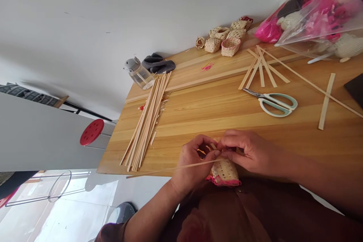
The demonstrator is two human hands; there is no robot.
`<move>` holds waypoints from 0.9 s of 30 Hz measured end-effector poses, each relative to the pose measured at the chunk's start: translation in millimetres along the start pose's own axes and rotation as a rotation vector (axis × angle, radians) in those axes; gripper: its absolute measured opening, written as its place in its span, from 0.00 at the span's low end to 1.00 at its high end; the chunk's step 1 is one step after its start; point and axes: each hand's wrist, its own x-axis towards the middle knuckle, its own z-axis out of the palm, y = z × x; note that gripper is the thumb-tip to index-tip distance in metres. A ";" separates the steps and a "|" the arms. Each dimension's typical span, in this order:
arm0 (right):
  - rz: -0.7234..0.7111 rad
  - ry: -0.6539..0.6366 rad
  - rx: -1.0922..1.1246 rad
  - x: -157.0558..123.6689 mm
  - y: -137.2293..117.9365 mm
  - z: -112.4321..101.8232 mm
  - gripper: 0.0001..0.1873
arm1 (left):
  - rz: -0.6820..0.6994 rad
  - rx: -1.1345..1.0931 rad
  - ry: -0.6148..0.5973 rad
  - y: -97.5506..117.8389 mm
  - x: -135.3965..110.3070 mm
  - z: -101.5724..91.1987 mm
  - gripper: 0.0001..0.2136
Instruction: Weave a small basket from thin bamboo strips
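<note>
Wooden table (212, 111): scissors (273, 102), strip bundle (146, 121) lie beyond the held basket (224, 172).

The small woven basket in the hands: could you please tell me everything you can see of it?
The small woven basket is plaited from pale, straw-like strips, with pink edging along its lower end. It is held at the near edge of the table. The left hand and right hand grip its upper end, hiding that part. A long thin strip runs leftward from it.

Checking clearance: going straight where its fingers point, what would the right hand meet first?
Probably the left hand, which sits right before the right hand over the small woven basket; depth unclear.
</note>
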 end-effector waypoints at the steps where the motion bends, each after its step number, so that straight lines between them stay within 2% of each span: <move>1: -0.014 -0.024 -0.041 0.3 -0.8 -1.7 0.09 | 0.002 0.020 0.018 0.3 0.5 0.1 0.04; 5: -0.027 -0.104 -0.111 1.3 -4.5 -4.1 0.08 | 0.013 0.056 0.036 -0.6 0.6 0.1 0.05; 13: -0.027 -0.081 -0.108 -1.1 -10.5 -6.8 0.08 | 0.019 0.000 0.002 -3.1 0.0 -0.4 0.06; 16: -0.018 -0.034 -0.060 -5.1 -8.2 -6.8 0.06 | 0.008 -0.039 -0.021 0.9 1.9 0.1 0.07; 22: 0.030 0.144 0.007 -13.9 -0.5 3.4 0.04 | -0.012 -0.104 -0.034 3.6 2.3 0.8 0.04; 27: 0.085 0.108 -0.002 -14.5 -3.2 8.4 0.06 | -0.037 -0.142 -0.017 1.3 1.4 1.9 0.03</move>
